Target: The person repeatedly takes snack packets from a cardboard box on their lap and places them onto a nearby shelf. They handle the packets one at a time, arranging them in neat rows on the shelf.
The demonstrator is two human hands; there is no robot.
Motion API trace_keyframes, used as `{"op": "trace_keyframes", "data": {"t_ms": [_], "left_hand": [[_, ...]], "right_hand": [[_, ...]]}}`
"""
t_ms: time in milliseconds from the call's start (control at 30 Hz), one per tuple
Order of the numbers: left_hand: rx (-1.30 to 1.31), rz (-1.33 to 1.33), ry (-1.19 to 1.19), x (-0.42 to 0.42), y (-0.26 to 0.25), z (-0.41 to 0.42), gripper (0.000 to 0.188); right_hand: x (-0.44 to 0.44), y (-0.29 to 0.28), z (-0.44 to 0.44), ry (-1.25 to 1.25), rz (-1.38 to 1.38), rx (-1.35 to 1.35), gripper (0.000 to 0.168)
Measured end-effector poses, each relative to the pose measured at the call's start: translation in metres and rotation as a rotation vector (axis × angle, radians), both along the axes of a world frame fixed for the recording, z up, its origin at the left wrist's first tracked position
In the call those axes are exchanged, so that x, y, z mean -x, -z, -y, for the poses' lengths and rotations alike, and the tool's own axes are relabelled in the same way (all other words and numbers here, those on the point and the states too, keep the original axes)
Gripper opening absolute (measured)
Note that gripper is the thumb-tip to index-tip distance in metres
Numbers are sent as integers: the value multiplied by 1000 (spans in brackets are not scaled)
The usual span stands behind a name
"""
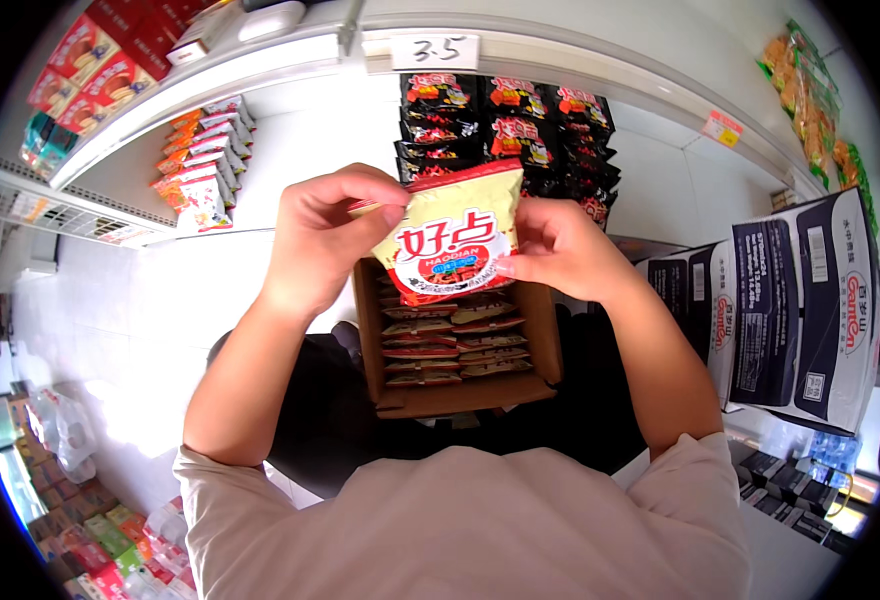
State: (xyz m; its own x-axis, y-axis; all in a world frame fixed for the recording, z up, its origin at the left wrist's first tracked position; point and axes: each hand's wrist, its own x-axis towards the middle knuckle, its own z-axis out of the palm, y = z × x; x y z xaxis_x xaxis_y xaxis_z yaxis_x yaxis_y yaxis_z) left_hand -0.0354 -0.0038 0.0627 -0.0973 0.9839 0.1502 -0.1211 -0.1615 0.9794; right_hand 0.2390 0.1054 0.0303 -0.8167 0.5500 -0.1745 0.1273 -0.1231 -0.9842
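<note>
Between my two hands is a cream and red Haodian snack packet [451,232], its printed front turned up. My left hand [335,225] pinches its upper left corner between thumb and finger. At the packet's right edge, my right hand [560,244] grips with the thumb in front. Below them, an opened cardboard box [549,337] stands in front of my body, with rows of similar packets [419,328] in it; the held packet hides its far part.
Black snack packets [519,139] are stacked on the shelf beyond my hands. Silver and orange packets [211,161] stand in rows at the left. A shelf edge [597,67] with a handwritten price card runs above. Large Ganten cartons [800,307] are at the right.
</note>
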Motion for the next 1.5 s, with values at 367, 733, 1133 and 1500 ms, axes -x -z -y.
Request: {"op": "trace_keyframes", "data": {"t_ms": [367,733,1133,1500], "left_hand": [[18,-52,-295,-2,-25,4,10],[-337,-220,-476,18,-38,7,6],[-434,-1193,-586,36,-6,-24,68],[-268,-1386,-630,39,4,-39,90]], "right_hand": [[9,-7,15,65,5,-57,27],[5,-112,-18,26,68,-221,31],[74,-181,-185,548,4,-476,38],[150,-154,-264,617,47,-454,35]]}}
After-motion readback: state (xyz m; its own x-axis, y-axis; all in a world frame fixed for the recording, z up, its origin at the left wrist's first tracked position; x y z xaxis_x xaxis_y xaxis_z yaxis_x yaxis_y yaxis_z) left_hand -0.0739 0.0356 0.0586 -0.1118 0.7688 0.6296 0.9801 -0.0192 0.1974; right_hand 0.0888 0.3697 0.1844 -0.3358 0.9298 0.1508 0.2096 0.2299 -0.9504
